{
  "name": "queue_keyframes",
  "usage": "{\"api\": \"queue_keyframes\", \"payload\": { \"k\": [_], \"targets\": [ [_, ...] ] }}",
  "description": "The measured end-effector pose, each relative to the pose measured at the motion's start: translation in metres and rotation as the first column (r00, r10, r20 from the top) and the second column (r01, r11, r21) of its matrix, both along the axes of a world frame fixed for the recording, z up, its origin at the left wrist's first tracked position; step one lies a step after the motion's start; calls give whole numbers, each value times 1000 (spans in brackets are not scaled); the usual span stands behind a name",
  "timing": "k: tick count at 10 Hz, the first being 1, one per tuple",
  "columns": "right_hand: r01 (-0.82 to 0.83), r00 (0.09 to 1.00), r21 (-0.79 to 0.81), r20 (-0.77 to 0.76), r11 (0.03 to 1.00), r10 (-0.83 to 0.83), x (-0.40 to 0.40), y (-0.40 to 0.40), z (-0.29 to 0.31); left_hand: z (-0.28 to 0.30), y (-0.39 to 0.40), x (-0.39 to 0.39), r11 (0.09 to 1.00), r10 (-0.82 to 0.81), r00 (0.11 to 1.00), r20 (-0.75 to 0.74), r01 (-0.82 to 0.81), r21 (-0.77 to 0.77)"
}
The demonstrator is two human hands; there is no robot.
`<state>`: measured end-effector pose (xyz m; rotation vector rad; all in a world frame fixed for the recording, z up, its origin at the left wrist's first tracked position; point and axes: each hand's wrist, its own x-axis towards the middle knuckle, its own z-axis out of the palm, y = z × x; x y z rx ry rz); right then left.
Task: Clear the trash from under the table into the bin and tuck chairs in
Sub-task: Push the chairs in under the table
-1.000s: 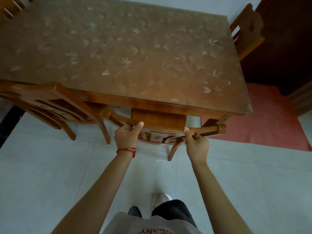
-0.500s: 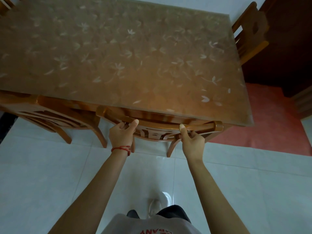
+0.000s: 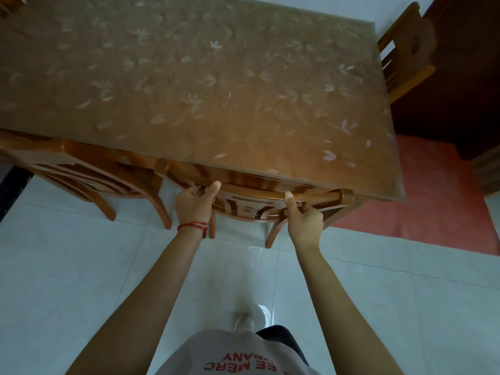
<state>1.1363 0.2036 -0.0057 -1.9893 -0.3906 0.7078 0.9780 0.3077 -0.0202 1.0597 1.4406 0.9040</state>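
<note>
Both hands grip the curved top rail of a wooden chair (image 3: 254, 204) that stands at the near edge of the worktop (image 3: 189, 85). The left hand (image 3: 193, 203) holds the rail left of its middle, thumb laid up along the wood and the fingers (image 3: 196, 189) curled over and behind it; a red string bracelet (image 3: 192, 226) circles that wrist. The right hand (image 3: 304, 217) holds the rail right of its middle, thumb pointing up against the wood, the other fingers wrapped round the rail from below. The chair's back sits just under the worktop's edge, its seat hidden beneath, and its two rear legs stand on the pale tiled floor (image 3: 81, 266). A second chair (image 3: 81, 171) stands just beside it on the left, also drawn in under the edge. A third chair (image 3: 403, 55) stands at the far right end of the worktop. A patterned clear cover lies over the worktop. A red mat (image 3: 433, 198) lies on the floor to the right. No trash or bin shows in view.
</note>
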Motion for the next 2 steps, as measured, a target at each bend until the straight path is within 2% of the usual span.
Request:
{"api": "queue_keyframes", "payload": {
  "k": [2],
  "targets": [
    [-85,995,-65,36,994,88,2,-5,-2,4,-14,-1,986,-63,974,-218,94,136]
  ]
}}
